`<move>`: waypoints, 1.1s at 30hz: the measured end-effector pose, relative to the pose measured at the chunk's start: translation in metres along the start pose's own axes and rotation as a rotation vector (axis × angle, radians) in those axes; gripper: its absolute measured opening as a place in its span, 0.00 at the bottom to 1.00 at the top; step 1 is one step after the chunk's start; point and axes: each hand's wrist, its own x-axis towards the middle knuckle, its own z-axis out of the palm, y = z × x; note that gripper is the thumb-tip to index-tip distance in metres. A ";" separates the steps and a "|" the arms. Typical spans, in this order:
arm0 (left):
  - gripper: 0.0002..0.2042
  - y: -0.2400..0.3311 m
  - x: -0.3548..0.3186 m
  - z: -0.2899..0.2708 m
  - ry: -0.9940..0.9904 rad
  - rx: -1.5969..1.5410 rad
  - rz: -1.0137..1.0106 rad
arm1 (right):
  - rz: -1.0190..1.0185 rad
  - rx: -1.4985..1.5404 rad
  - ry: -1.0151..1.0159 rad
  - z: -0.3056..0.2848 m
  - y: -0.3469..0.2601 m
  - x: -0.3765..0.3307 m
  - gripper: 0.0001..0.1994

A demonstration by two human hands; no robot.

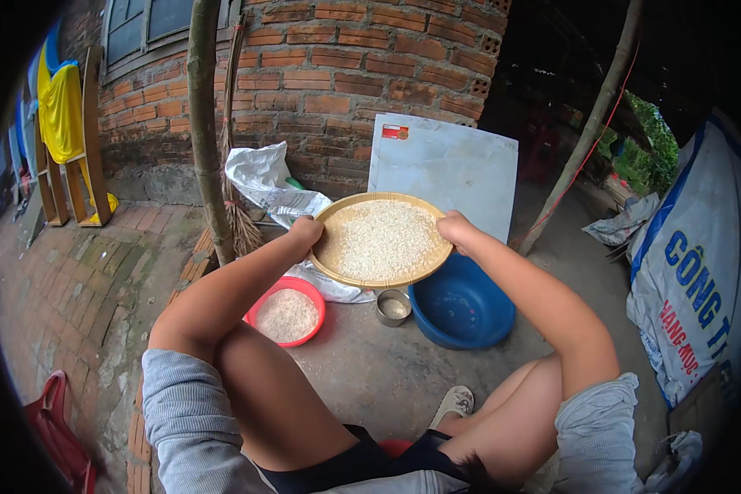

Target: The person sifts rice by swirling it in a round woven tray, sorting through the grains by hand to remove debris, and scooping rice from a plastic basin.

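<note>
Between my hands a round woven winnowing basket [328, 267] is held out in front of me, above the floor. White rice grains [387, 239] lie spread over most of it. My left hand [306, 234] is closed round its left rim, and my right hand [459, 231] grips the right rim. Below and left of the basket stands a red basin [319, 325] with rice [287, 316] in it. Under the basket's near edge sits a small metal can [392, 316] with some grains inside. A big blue basin [469, 325] stands below my right hand, partly hidden by the basket.
A white board [445, 165] leans on the brick wall [329, 82]. A white sack [276, 185] lies behind the basket, beside a wooden post [206, 123] and a broom [240, 226]. Another post [584, 132] and a printed tarp [692, 272] stand at right. A red chair [58, 436] is at lower left.
</note>
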 end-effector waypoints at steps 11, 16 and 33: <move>0.13 -0.005 -0.072 -0.074 -0.083 0.329 -0.118 | -0.023 0.104 -0.439 0.046 0.008 -0.028 0.15; 0.13 0.023 -0.125 -0.089 -0.049 0.324 -0.241 | -0.090 0.071 -0.456 0.059 -0.001 -0.022 0.13; 0.14 0.022 -0.134 -0.110 0.113 0.392 -0.161 | -0.167 0.621 -0.647 0.083 -0.030 0.008 0.14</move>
